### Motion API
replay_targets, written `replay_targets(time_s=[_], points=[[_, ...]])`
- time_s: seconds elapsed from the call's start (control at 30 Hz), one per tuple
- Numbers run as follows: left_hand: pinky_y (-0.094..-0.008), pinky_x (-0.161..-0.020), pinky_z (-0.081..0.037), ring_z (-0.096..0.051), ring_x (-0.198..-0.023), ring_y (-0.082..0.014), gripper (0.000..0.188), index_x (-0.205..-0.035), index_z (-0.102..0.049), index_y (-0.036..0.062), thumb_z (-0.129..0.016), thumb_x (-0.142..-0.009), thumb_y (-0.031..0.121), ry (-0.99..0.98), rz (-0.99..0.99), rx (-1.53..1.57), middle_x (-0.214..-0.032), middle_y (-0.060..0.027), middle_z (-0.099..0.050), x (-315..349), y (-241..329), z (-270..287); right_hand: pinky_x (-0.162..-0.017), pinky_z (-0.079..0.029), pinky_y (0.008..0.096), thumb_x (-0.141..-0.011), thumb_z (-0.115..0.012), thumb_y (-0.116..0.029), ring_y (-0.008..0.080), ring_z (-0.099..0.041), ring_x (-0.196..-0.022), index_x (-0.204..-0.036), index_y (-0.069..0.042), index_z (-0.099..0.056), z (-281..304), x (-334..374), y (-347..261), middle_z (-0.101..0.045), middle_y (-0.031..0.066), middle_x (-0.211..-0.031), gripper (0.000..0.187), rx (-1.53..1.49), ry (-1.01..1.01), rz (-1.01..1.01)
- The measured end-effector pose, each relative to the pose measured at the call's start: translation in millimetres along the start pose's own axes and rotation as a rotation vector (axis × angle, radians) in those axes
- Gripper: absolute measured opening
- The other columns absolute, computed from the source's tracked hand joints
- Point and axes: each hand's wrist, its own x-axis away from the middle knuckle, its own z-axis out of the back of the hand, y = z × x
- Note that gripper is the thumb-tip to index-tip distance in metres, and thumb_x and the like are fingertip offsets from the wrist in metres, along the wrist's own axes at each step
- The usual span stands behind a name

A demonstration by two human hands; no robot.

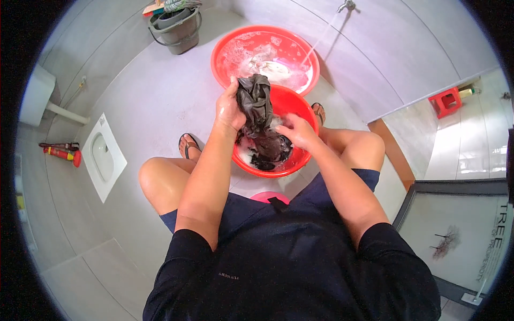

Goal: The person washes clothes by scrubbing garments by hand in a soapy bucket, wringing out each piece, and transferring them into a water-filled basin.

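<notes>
A dark grey-brown wet garment (256, 104) hangs bunched over the nearer red basin (293, 99). My left hand (229, 109) grips its upper left side, thumb upward and fingers partly behind the cloth. At the garment's lower right, my right hand (297, 131) is closed at its edge among white suds, slightly blurred. The garment's lower part reaches down into the basin, where black cloth (263, 162) lies in foamy water. Just beyond, a larger red basin (218, 59) contains sudsy water and pale cloth (273, 69).
Water runs from a wall tap (347, 6) into the far basin. A grey bucket (179, 40) stands at the back left. A squat toilet (105, 158) is set in the left floor. My feet flank the near basin. A red stool (445, 102) and framed glass door (455, 230) are at right.
</notes>
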Motion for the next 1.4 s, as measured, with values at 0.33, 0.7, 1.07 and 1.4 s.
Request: replay_targets(time_s=[0.33,0.7,1.07,1.4], points=[[-0.0399,-0.090,-0.055,-0.069,-0.095,-0.0264,0.047,-0.116,-0.064,-0.0057,-0.054,-0.103,0.038,0.201,-0.019,-0.470,-0.110,-0.0149,-0.070,-4,26,29,-0.073,-0.052,0.0318,-0.090,-0.061,-0.007,0.0172,-0.065,-0.083,-0.107,0.005,-0.066,25,-29,-40,-0.068,0.0088,-0.093,0.022,-0.982,0.432,-0.112],[-0.0380,-0.112,-0.039,-0.049,-0.136,-0.0282,0.074,-0.144,-0.051,0.0059,-0.075,-0.085,0.045,0.055,-0.253,-1.582,-0.147,-0.0190,-0.051,1,4,24,-0.074,-0.052,0.0301,-0.093,-0.061,-0.010,0.0169,-0.064,-0.079,-0.108,0.003,-0.068,50,-19,-133,-0.067,0.0086,-0.095,0.021,-0.777,0.206,0.011],[-0.0266,-0.076,-0.054,-0.065,-0.080,-0.0113,0.018,-0.105,-0.076,-0.0003,-0.071,-0.088,0.006,0.132,-0.290,-0.834,-0.092,-0.0037,-0.074,-5,19,36,-0.077,-0.053,0.0401,-0.080,-0.078,-0.025,0.0271,-0.070,-0.084,-0.101,-0.004,-0.074,109,-22,-84,-0.073,0.0167,-0.089,0.030,0.346,0.081,0.094],[-0.0363,-0.086,-0.052,-0.067,-0.094,-0.0237,0.049,-0.127,-0.067,0.0050,-0.074,-0.088,0.033,0.306,-0.597,-1.755,-0.104,-0.0169,-0.072,-3,5,20,-0.082,-0.055,0.0362,-0.095,-0.067,-0.024,0.0211,-0.067,-0.088,-0.110,0.002,-0.068,72,-7,-96,-0.070,0.0091,-0.104,0.030,-0.945,0.038,-0.035]])
